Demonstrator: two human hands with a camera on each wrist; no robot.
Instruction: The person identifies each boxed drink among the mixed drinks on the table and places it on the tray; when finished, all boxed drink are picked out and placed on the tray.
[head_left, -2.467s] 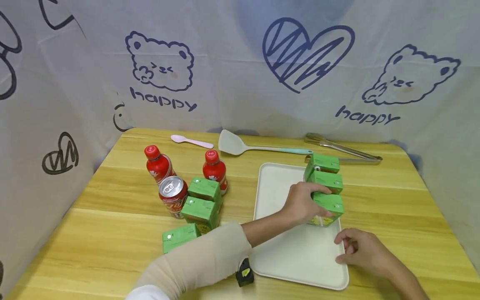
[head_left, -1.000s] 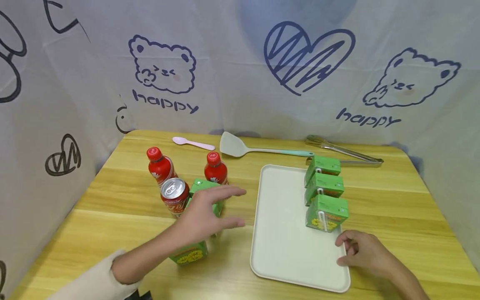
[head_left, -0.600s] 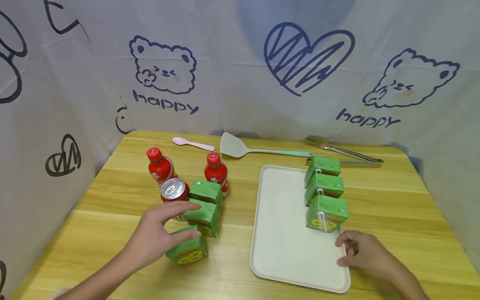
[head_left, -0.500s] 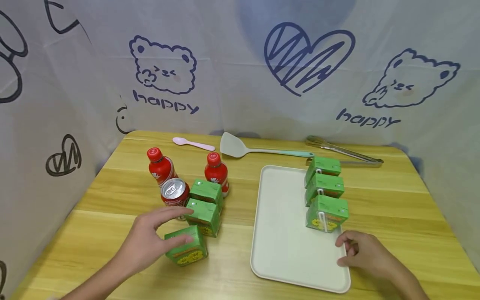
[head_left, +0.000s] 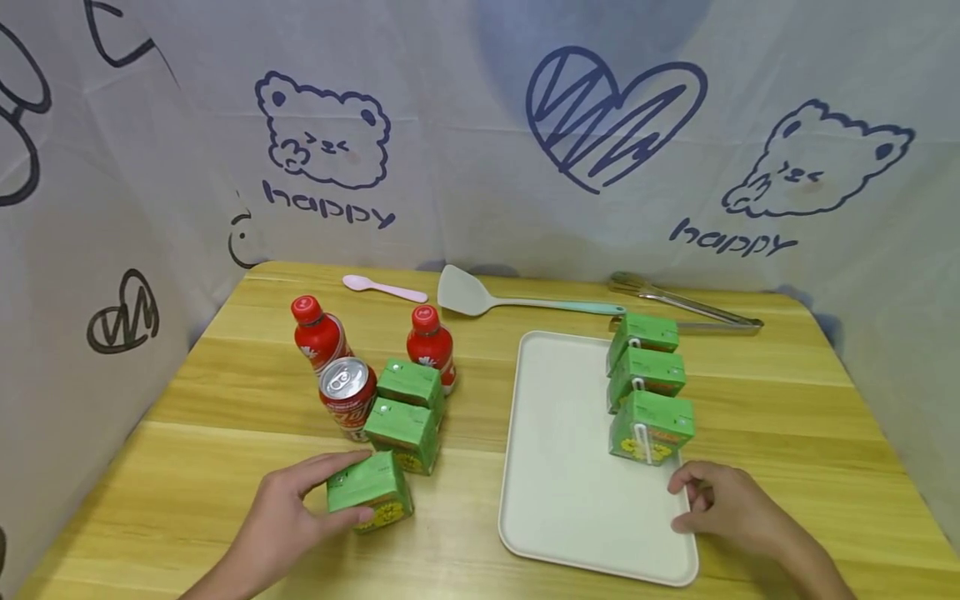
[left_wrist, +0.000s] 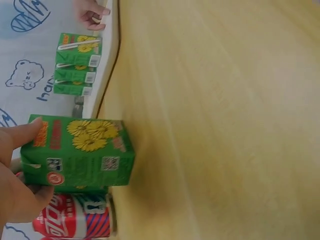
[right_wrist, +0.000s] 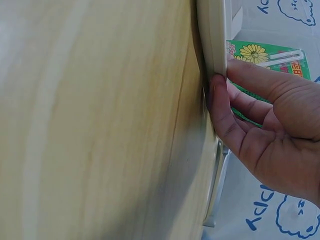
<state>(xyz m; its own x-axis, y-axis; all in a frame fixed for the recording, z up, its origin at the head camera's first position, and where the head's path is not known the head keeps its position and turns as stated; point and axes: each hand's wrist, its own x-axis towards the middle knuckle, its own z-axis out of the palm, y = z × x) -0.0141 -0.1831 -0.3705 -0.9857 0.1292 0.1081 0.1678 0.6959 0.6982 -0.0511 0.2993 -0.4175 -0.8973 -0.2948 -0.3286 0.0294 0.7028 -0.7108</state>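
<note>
My left hand [head_left: 288, 508] grips a green drink carton [head_left: 367, 483] with yellow flowers, the nearest one on the left of the table. In the left wrist view the thumb and fingers hold opposite sides of its top end. Two more green cartons [head_left: 401, 427] stand just behind it, beside a red drink can [head_left: 348, 400]. With thumb and fingers, my right hand [head_left: 723, 504] pinches the right rim of a cream tray [head_left: 562, 492]. Along the tray's right side stand three green cartons in a row, the nearest carton [head_left: 663, 417] showing a white straw.
Two red bottles, a left bottle [head_left: 318, 335] and a right bottle [head_left: 432, 346], stand behind the can and cartons. Along the table's back edge lie a pink spoon [head_left: 386, 289], a spatula [head_left: 517, 301] and metal tongs [head_left: 690, 308]. A patterned cloth [head_left: 465, 150] hangs behind.
My left hand let go of the nearest carton on the tray, swung left and down, and now holds the front left carton. The right hand has stayed at the tray rim.
</note>
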